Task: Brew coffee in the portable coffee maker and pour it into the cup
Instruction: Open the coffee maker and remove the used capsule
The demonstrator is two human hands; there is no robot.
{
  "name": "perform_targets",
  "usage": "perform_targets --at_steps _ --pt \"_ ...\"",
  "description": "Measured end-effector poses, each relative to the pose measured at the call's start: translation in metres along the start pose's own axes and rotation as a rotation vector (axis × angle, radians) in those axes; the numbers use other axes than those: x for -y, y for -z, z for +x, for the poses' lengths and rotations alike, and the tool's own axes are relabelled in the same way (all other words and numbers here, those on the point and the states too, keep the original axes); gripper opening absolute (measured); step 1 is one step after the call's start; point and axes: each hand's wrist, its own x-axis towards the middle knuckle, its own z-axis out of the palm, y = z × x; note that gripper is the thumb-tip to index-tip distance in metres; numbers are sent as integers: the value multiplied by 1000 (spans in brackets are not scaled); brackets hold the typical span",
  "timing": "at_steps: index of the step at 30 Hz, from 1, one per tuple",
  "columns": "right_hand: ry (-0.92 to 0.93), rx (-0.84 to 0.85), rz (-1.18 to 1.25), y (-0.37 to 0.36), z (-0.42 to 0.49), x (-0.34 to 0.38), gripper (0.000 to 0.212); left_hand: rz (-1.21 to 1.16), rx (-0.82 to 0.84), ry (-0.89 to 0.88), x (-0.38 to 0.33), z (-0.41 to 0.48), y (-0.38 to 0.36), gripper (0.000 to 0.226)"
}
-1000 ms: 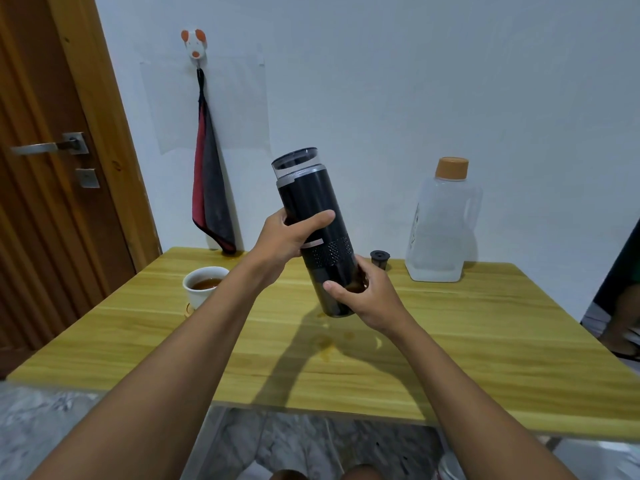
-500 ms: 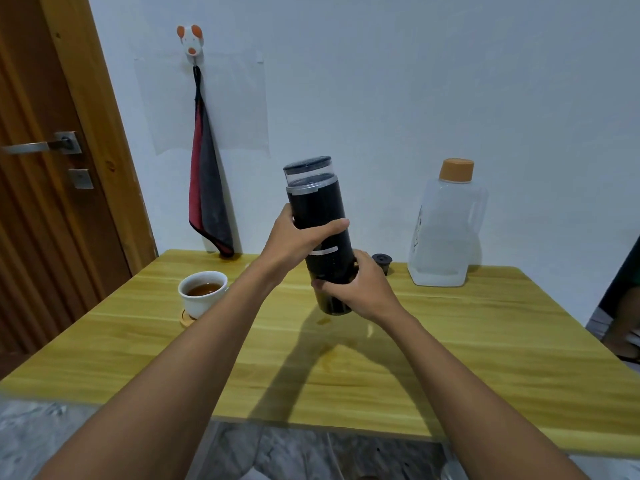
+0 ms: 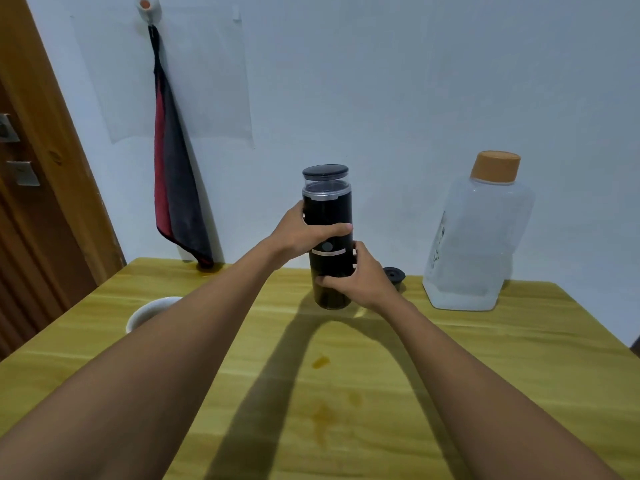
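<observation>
The black portable coffee maker (image 3: 328, 209) stands upright near the middle of the wooden table (image 3: 485, 375), its base at or just above the top. My left hand (image 3: 304, 233) grips its upper body, thumb across the front. Lower down, my right hand (image 3: 360, 278) wraps round its bottom section from the right. A clear band and dark lid top it. The white cup (image 3: 149, 311) sits at the left, mostly hidden behind my left forearm, so its contents do not show.
A translucent water jug (image 3: 478, 244) with an orange cap stands at the back right. A small black capsule piece (image 3: 394, 274) lies between jug and coffee maker. Brown drips (image 3: 322, 415) stain the table in front. A red and grey cloth (image 3: 173, 188) hangs on the wall.
The coffee maker went from tilted left to upright and came down toward the table. Both hands stayed on it. The view dipped, and my left forearm now covers most of the cup.
</observation>
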Motion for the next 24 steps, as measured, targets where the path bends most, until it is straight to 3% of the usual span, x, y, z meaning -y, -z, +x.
perform_targets --at_steps 14,20,22,24 --pt "-56 -15 72 -23 36 -44 71 97 33 13 38 44 -9 72" --pt "-104 9 43 -23 35 -41 79 123 79 17 32 40 -12 39" --pt "-126 24 8 -21 33 -36 80 135 77 48 28 35 -10 49" --pt "-136 19 -14 -19 28 -28 81 157 51 105 22 28 -6 81"
